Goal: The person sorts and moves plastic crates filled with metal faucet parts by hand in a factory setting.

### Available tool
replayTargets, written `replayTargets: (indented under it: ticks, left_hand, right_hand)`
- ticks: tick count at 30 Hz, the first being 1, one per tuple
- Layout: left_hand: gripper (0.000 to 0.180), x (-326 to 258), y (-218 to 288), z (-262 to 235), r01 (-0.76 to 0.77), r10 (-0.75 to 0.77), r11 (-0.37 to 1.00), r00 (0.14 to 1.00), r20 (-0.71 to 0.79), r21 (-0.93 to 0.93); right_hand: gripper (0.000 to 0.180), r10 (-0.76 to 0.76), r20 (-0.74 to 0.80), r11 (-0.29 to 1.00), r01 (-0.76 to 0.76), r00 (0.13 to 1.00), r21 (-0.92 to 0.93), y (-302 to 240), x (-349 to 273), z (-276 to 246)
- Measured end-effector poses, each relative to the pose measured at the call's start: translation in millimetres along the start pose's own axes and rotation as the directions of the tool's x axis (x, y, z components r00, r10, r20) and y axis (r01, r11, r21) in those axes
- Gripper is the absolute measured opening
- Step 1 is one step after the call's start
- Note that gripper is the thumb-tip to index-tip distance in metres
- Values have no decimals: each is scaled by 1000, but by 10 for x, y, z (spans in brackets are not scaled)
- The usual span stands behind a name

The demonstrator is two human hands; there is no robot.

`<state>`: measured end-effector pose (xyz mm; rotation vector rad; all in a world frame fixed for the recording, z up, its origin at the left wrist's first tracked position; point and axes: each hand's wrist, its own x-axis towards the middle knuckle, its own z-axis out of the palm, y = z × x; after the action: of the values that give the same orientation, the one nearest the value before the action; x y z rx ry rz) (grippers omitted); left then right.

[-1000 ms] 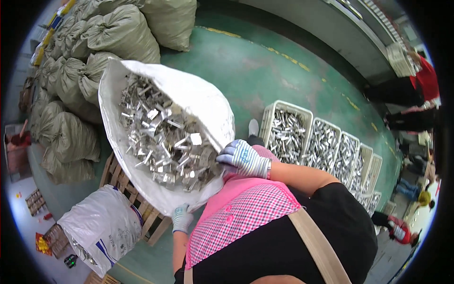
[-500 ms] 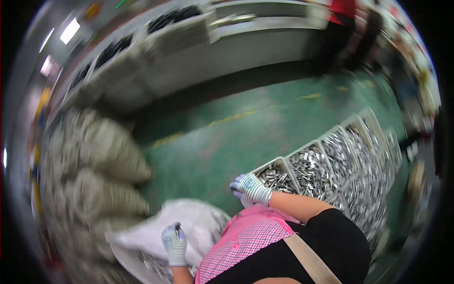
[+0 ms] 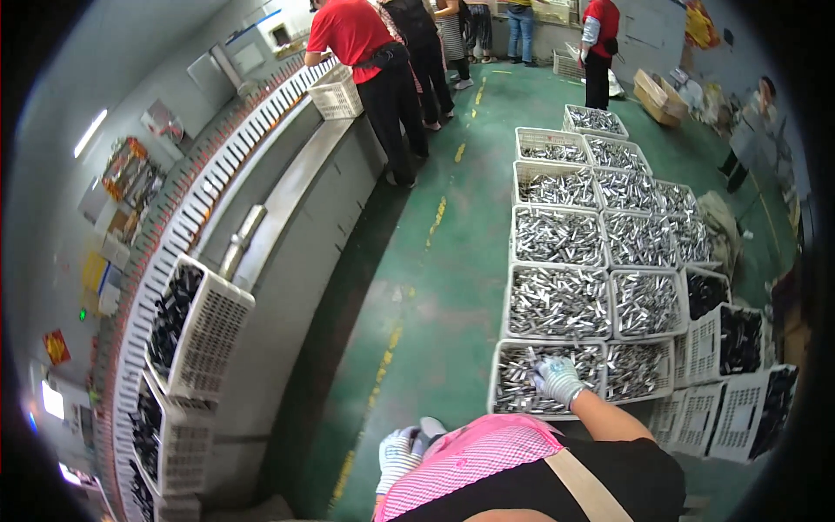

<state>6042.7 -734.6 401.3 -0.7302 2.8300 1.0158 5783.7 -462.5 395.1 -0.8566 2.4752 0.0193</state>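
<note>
My right hand [image 3: 558, 380], in a striped white glove with pale purple fingers, is down in the nearest white crate [image 3: 494, 383]. Its bent fingers close at the short silver metal tubes [image 3: 516, 393] there; the fingertips are partly hidden among them. My left hand [image 3: 400, 454], gloved alike, is low beside the pink checked apron [image 3: 474, 461]. Its fingers are curled in, and whatever they may hold does not show. A second crate of silver tubes [image 3: 635, 370] stands against the right side of the first.
Rows of tube-filled crates [image 3: 557, 235] run ahead on the green floor [image 3: 435, 296]. Crates of black parts [image 3: 739, 348] stand at right. Along the left runs a conveyor [image 3: 204, 191], with white crates [image 3: 209, 331] on its ledge. People [image 3: 374, 78] stand farther off.
My view has swung right, away from the sacks and the white bag. My right hand has moved from the crate's edge into the tubes. My left hand is now away from the bag.
</note>
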Motion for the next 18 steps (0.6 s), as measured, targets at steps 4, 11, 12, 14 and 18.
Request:
replayTargets:
  ticks: [4, 11, 12, 14, 18]
  left_hand:
    - [25, 261, -603, -665, -52, 51, 998, 998, -34, -38]
    - [16, 1601, -894, -1188, -215, 222, 974, 968, -115, 71]
    - [16, 1864, -808, -1196, -270, 276, 959, 958, -74, 83]
    - [16, 2333, -565, -1175, -383, 385, 920, 923, -16, 80]
    - [16, 3111, 105, -1128, -573, 573, 819, 819, 22, -17]
  right_hand:
    - [29, -150, 120, 977, 128, 981, 172, -1049, 208, 170]
    - [31, 124, -150, 867, -33, 981, 497, -1067, 751, 76]
    - [31, 220, -114, 857, -137, 969, 497, -909, 806, 60]
    - [32, 389, 30, 782, -347, 921, 518, -553, 847, 231]
    - [35, 514, 354, 798, -587, 781, 137, 287, 650, 1485]
